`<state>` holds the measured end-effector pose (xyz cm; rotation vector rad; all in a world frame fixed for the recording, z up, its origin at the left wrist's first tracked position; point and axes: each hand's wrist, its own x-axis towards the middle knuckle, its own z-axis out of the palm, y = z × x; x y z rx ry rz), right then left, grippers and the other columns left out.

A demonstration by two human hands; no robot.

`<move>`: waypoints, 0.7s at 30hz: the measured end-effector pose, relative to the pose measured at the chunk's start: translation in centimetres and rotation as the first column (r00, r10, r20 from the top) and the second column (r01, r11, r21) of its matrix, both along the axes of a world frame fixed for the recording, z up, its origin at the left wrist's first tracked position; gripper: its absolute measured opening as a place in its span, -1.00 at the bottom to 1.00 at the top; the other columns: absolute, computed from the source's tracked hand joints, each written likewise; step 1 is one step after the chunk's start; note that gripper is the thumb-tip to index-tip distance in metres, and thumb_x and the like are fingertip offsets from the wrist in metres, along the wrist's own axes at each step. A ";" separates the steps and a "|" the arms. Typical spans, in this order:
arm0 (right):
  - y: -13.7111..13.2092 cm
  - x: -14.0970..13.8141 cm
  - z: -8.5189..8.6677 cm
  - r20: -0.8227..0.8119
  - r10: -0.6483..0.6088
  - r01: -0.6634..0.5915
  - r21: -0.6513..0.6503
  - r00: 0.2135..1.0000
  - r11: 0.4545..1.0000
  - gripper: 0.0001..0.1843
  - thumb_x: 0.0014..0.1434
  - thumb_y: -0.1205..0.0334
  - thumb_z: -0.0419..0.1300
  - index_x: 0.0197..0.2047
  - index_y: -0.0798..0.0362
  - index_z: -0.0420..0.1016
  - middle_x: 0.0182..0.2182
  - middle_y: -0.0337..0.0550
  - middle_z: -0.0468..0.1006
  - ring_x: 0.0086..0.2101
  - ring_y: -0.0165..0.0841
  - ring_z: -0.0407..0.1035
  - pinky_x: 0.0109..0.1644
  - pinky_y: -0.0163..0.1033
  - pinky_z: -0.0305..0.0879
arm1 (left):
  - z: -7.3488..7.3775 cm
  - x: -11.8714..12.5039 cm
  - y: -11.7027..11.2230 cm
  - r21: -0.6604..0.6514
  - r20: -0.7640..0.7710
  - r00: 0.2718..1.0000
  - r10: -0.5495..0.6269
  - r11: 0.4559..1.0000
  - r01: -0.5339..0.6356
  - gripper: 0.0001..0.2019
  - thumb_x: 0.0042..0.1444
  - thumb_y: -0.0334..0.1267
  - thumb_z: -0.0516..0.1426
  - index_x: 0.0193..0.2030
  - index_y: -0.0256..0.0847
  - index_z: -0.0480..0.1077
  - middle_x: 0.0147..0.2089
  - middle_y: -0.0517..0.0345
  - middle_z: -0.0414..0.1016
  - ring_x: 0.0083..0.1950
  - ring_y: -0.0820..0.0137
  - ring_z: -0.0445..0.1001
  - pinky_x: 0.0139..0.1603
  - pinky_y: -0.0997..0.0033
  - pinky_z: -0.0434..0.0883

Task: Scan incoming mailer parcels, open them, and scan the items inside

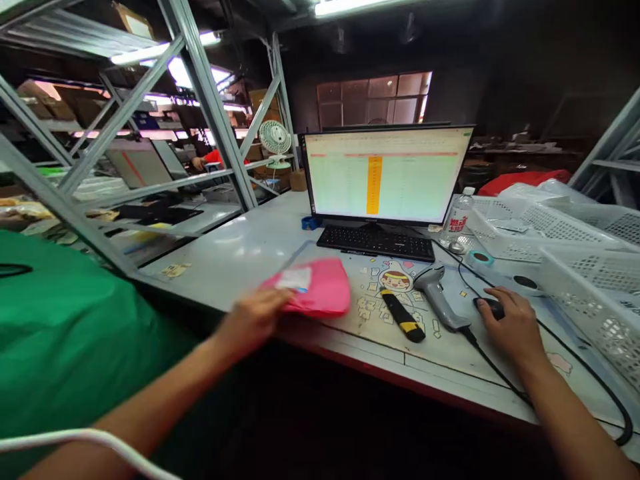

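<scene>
A pink mailing bag point(327, 288) with a white label lies at the desk's front edge, slightly blurred. My left hand point(263, 310) grips its left end, fingers closed over it. On the right, my right hand point(513, 323) rests over a black computer mouse point(491, 307), with the fingers curved around it. Between the hands are a black and yellow utility knife point(403, 316) and a grey barcode scanner point(440, 300) with its cable running toward the front edge. Behind them a black keyboard point(377, 243) sits below a lit monitor point(340, 180) showing a spreadsheet with an orange column.
White perforated baskets point(595, 287) crowd the desk's right side, beside a plastic bottle point(457, 215) and tape rolls point(480, 259). A green bag point(75, 347) bulges at the left, below a metal shelf frame point(200, 87). Behind stands a small fan point(275, 137). A white cable point(90, 435) crosses my left forearm.
</scene>
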<state>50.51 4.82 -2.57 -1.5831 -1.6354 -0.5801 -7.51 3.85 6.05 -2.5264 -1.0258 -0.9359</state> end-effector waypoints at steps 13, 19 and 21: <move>0.5 -4.0 2.1 -0.007 0.032 -0.033 -0.232 0.999 0.972 -0.36 0.43 -0.14 -0.02 0.22 0.20 0.53 0.05 0.22 0.62 0.02 0.01 0.52 0.24 0.10 0.40 | -1.6 11.3 -1.6 -0.459 -0.006 1.000 0.010 0.888 -0.011 -0.42 0.51 0.11 0.09 0.46 -0.25 0.42 0.53 -0.09 0.31 0.58 0.07 0.25 0.62 -0.02 0.19; 2.7 -8.7 3.6 -0.004 -0.225 0.166 -0.659 0.974 0.733 -0.08 0.31 -0.21 0.07 0.46 0.38 0.32 0.08 0.37 0.60 0.08 0.20 0.51 0.18 0.18 0.40 | -7.8 17.4 -1.8 -0.481 -0.160 0.983 -0.087 0.877 -0.001 -0.28 0.58 0.15 -0.09 0.61 -0.39 0.18 0.65 -0.10 -0.01 0.71 0.06 -0.12 0.71 -0.06 -0.16; 3.1 -10.5 4.1 0.060 -0.262 0.225 -0.711 0.963 0.666 -0.11 0.32 -0.16 0.08 0.42 0.44 0.33 0.05 0.47 0.59 0.11 0.24 0.50 0.19 0.18 0.40 | -8.6 17.5 -2.0 -0.475 -0.147 0.986 -0.081 0.880 0.002 -0.31 0.60 0.12 -0.11 0.60 -0.39 0.20 0.65 -0.07 0.01 0.70 0.11 -0.07 0.71 -0.01 -0.15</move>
